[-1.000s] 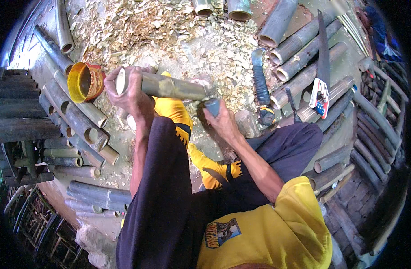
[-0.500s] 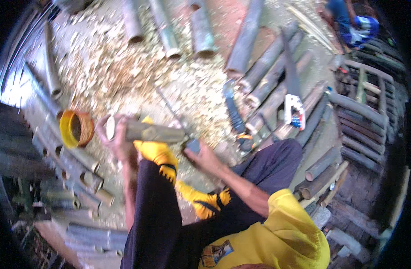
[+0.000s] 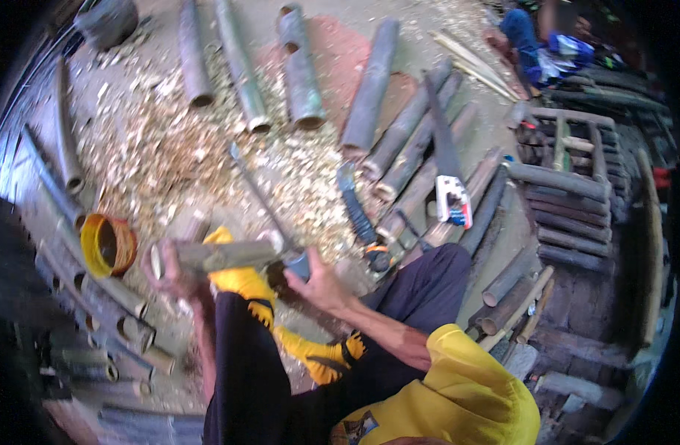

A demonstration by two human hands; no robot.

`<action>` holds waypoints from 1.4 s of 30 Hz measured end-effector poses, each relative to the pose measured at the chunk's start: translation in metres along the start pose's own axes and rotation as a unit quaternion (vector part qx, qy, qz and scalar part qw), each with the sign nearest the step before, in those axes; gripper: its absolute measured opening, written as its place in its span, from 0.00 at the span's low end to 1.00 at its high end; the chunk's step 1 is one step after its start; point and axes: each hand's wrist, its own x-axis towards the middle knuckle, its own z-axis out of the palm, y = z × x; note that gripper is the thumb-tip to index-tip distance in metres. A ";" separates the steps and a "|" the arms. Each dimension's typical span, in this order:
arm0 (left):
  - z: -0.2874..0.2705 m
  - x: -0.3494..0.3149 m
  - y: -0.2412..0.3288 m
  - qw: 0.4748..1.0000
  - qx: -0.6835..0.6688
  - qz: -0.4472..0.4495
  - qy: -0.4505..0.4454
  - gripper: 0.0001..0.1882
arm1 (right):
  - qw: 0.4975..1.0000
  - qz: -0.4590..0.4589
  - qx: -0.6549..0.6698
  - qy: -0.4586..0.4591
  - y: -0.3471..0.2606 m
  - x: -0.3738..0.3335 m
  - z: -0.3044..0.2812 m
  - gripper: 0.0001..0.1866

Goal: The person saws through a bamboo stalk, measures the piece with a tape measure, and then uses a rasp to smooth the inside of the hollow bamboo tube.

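Note:
My left hand [image 3: 180, 280] is closed round the left end of a short bamboo tube [image 3: 232, 256], held roughly level above my yellow-clad foot [image 3: 242, 283]. In my right hand [image 3: 321, 285] is the blue-grey handle of a long, thin-bladed tool [image 3: 264, 199]. The blade points away and to the left, crossing close by the tube's right end; whether they touch I cannot tell. Pale wood shavings [image 3: 169, 148] cover the ground ahead of my hands.
A yellow-orange container [image 3: 95, 245] lies tipped to the left, near several bamboo tubes [image 3: 125, 293]. More tubes [image 3: 371, 89] lie ahead. At right are a handsaw [image 3: 453, 202], a dark curved tool [image 3: 355, 204] and stacked bamboo [image 3: 570, 215]. Another person [image 3: 525, 37] is at the far right.
The view has shifted, so the surroundings appear lower and further left. Both hands keep their hold on the bamboo tube and the tool, whose blade reaches a little further ahead of the tube.

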 end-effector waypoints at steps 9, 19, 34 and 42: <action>0.031 0.010 0.108 0.842 -0.417 -0.338 0.062 0.15 | 0.984 0.027 -0.173 0.009 0.071 0.012 0.002 0.22; 0.026 0.010 0.082 0.855 -0.415 -0.299 0.079 0.18 | 0.990 -0.085 -0.086 0.068 0.020 0.006 0.001 0.23; 0.025 0.012 0.097 0.843 -0.429 -0.318 0.063 0.18 | 0.993 -0.012 -0.114 0.001 0.047 0.022 -0.001 0.20; 0.015 0.010 0.079 0.864 -0.420 -0.274 0.044 0.16 | 0.997 -0.068 0.018 0.023 -0.018 0.003 -0.008 0.22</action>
